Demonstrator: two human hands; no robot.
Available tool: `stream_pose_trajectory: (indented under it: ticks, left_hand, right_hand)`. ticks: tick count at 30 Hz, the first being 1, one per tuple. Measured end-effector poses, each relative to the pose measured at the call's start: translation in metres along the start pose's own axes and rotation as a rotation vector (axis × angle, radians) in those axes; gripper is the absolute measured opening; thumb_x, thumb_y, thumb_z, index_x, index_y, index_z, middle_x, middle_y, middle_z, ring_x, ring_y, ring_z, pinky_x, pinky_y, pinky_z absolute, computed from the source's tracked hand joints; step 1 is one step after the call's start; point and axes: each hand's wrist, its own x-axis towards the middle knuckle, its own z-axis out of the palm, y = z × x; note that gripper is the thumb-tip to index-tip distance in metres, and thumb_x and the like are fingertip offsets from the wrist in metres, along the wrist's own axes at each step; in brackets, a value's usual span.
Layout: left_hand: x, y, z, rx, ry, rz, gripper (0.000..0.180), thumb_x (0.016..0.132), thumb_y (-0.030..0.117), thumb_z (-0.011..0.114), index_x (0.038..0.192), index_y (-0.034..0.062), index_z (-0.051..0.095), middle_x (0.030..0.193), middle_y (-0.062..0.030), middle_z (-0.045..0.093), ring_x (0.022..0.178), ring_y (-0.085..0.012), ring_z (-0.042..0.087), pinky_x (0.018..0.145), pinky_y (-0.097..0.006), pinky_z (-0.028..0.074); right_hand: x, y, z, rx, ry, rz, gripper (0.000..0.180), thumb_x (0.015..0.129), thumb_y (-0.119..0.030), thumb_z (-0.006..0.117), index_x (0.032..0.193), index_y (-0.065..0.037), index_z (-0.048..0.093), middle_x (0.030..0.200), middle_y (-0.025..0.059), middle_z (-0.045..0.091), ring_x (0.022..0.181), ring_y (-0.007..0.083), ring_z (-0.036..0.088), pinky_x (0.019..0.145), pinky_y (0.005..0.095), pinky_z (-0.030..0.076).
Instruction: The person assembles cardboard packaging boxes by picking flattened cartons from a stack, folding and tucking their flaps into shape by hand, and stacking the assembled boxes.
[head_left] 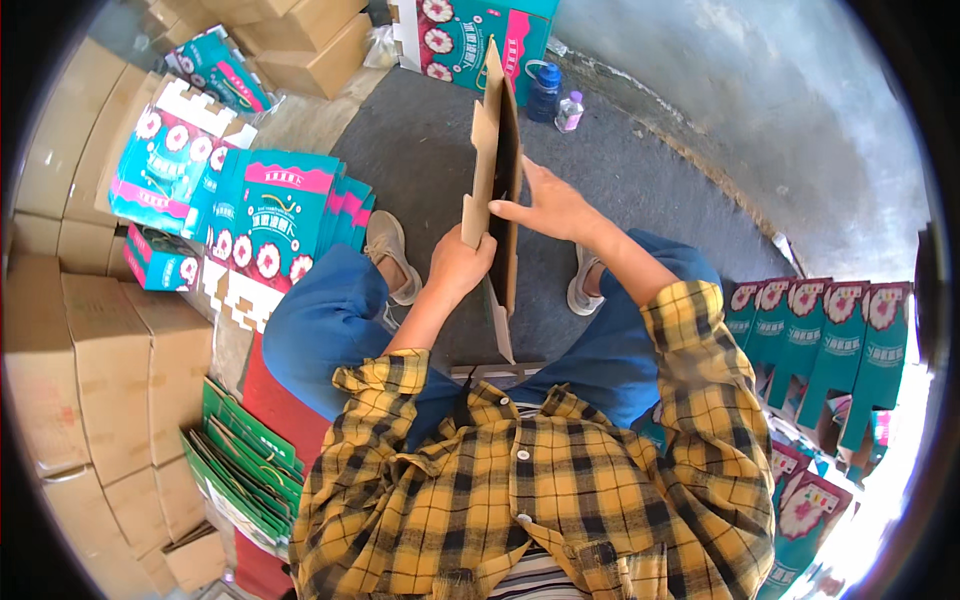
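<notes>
A partly folded cardboard carton (510, 130) stands on end between my knees, seen nearly edge-on with its plain brown inside showing and narrow flaps along its left edge. My left hand (462, 262) is closed on a lower flap at that left side, thumb pointing up. On the opposite side my right hand (552, 205) has its fingers stretched out along the carton's outer face. Its thumb is spread away from them and lies across the carton's edge. The far side of the carton is hidden.
Flat teal-and-pink cartons (275, 215) lie left, beside stacked brown boxes (110, 360). Green folded packages (245, 470) stand lower left. More teal cartons (830, 330) line the right. Ahead are a blue jug (544, 95), a small purple-capped bottle (569, 112) and a grey wall (760, 120).
</notes>
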Motion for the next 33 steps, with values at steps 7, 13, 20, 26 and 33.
stream_pose_trajectory:
  ticks: [7,13,20,26,33]
  left_hand:
    - [-0.002,-0.006,-0.006,0.128,0.158,0.196,0.053,0.091,0.022,0.045,0.142,0.0117,0.033,0.12,-0.0228,0.054,0.103,-0.0411,0.057,0.085,-0.048,0.047]
    - [-0.048,-0.001,-0.027,0.314,0.217,0.421,0.059,0.088,0.007,0.048,0.144,0.0147,0.032,0.133,-0.0253,0.044,0.105,-0.0427,0.056,0.087,-0.046,0.048]
    - [-0.069,0.0,-0.007,0.509,-0.01,0.638,0.075,0.071,0.004,0.066,0.14,0.0191,0.041,0.139,-0.0246,0.036,0.117,-0.04,0.048,0.094,-0.045,0.044]
    - [-0.062,0.018,-0.009,0.587,-0.094,0.676,0.083,0.065,0.018,0.076,0.14,0.0228,0.042,0.139,-0.0228,0.036,0.122,-0.0398,0.043,0.099,-0.048,0.038]
    - [-0.062,0.015,-0.005,0.565,-0.083,0.685,0.084,0.064,0.024,0.078,0.139,0.0224,0.043,0.139,-0.0246,0.034,0.128,-0.041,0.038,0.101,-0.048,0.036]
  right_hand:
    - [0.009,-0.002,-0.002,0.164,0.028,0.12,0.067,0.083,-0.027,0.055,0.14,-0.004,0.031,0.118,0.0275,0.057,0.11,0.0389,0.057,0.095,0.0423,0.044]
    - [0.019,0.056,-0.082,0.488,0.061,0.363,0.052,0.081,-0.02,0.054,0.13,-0.004,0.044,0.102,0.0172,0.064,0.092,0.0276,0.065,0.066,0.0372,0.057]
    - [0.017,0.066,-0.061,0.353,0.025,0.395,0.055,0.084,-0.018,0.049,0.137,-0.013,0.037,0.11,0.0163,0.061,0.09,0.0259,0.065,0.067,0.0367,0.059]
    - [0.012,0.069,-0.069,0.343,0.023,0.41,0.056,0.083,-0.018,0.05,0.138,-0.012,0.037,0.113,0.016,0.061,0.095,0.0275,0.064,0.07,0.0378,0.058]
    - [0.005,0.034,-0.083,-0.374,0.622,-0.31,0.039,0.082,-0.014,0.056,0.12,-0.005,0.056,0.104,0.016,0.063,0.103,0.0306,0.06,0.096,0.044,0.043]
